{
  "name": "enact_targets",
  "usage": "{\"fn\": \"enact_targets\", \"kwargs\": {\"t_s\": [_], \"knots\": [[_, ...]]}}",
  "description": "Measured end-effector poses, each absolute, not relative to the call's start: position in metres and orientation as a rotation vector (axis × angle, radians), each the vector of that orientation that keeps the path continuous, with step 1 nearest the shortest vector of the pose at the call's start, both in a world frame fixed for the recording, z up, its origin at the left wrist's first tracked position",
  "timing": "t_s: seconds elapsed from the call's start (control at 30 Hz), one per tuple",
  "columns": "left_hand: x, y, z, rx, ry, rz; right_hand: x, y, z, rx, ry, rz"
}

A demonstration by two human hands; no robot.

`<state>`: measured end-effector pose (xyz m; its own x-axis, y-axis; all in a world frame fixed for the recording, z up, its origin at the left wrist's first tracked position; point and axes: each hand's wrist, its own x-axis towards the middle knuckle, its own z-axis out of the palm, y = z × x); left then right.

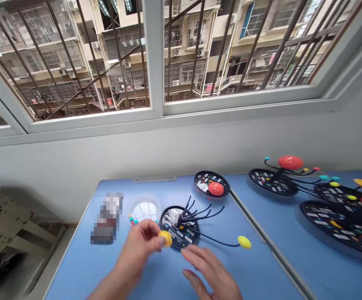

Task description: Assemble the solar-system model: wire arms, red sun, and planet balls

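Though seemingly illegible, lettering (177,237) on black base (188,239); left grip (140,241) tight on yellow piece (166,238), right grip (211,271) spread.

L hand (145,239) in thumb-&-index pinch, bare forearm angled up fr. bottom edge. R hand (210,268) near L, fingers extended tog., thumb apart.
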<state>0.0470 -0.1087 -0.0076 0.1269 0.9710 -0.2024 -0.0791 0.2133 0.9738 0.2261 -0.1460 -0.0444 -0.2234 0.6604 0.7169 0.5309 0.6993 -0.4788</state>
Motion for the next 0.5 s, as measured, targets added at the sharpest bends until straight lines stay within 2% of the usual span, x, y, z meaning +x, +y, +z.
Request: {"fn": "enact_targets", "kwargs": {"t_s": [0.2, 0.37, 0.5], "knots": [[0.106, -0.135, -0.042, 0.778, 0.94, 1.053, 0.242, -0.148, -0.047, -0.93, -1.931, 0.284], [0.135, -0.126, -0.03, 0.931, 0.943, 0.899, 0.301, -0.156, -0.031, -1.249, -1.667, 0.331], [0.152, -0.119, -0.028, 1.223, 1.173, 0.823, 0.336, -0.134, -0.01, -1.482, -1.241, 0.577]]}}
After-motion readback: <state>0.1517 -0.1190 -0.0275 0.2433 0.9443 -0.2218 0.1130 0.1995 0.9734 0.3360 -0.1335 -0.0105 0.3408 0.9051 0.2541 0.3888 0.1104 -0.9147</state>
